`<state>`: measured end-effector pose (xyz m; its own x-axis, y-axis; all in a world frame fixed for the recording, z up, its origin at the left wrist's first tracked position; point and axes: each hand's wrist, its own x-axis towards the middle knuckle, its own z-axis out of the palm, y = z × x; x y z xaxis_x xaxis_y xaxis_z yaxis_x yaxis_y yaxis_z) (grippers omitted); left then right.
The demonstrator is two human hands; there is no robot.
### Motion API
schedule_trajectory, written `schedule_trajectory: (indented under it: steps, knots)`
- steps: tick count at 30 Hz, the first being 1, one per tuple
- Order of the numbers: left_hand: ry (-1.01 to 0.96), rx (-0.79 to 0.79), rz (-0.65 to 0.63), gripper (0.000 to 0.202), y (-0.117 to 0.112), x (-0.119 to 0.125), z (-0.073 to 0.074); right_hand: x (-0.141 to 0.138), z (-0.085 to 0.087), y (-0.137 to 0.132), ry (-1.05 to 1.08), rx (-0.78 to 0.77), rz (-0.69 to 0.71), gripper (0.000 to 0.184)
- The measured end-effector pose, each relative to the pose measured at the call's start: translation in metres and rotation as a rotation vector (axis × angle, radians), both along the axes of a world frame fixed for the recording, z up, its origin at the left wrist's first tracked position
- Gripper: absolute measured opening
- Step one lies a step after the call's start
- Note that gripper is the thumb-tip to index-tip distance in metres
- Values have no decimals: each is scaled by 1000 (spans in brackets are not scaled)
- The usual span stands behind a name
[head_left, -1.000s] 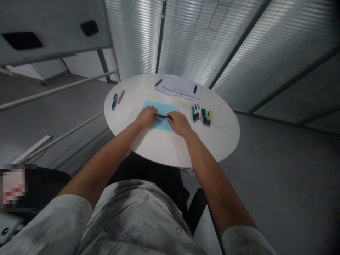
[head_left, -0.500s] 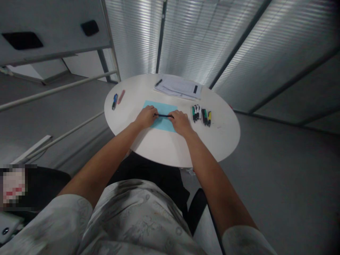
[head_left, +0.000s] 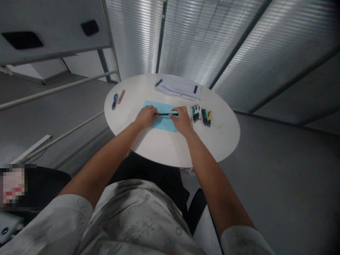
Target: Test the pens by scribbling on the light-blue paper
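Observation:
A thin black pen (head_left: 166, 114) lies level just above a light blue sheet of paper (head_left: 161, 116) on the round white table (head_left: 170, 148). My left hand (head_left: 145, 117) is closed on the pen's left end. My right hand (head_left: 180, 119) is closed on its right end, fingers pinched around it. Both hands rest over the blue sheet, a hand's width apart.
Several markers (head_left: 201, 115) lie in a row right of my right hand. A stack of white papers (head_left: 178, 87) with a black pen sits at the far edge. A blue pen (head_left: 114, 101) and a pink eraser-like bar (head_left: 121, 96) lie at the table's left. Ribbed glass walls stand behind.
My right hand has slid to the right along the pen, so the two hands stand farther apart and more of the black pen shows between them.

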<state>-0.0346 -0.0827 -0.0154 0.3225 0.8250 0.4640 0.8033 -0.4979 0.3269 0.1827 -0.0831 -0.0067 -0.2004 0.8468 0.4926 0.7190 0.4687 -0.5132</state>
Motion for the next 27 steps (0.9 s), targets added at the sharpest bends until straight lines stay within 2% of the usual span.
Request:
schedule_trajectory:
  steps: [5, 8, 10, 14, 18, 23, 27]
  knots:
    - [-16, 3, 5, 16, 0, -1, 0, 4, -2, 16, 581, -225, 6, 27]
    - [-7, 8, -12, 18, -1, -1, 0, 7, 3, 17, 914, -328, 98, 31]
    - [-3, 16, -27, 20, -3, 0, 1, 6, 9, 12, 1021, -402, 178, 40]
    - [27, 39, -61, 22, -6, 2, 3, -1, 22, -7, 983, -613, 262, 63]
    - [40, 62, -84, 24, -5, 2, 1, -6, 30, -20, 919, -718, 318, 68]
    - [36, 76, -86, 29, -5, 3, 1, -5, 30, -21, 962, -685, 427, 66]
    - [40, 69, -77, 33, -7, 3, 3, -3, 30, -20, 959, -644, 420, 67]
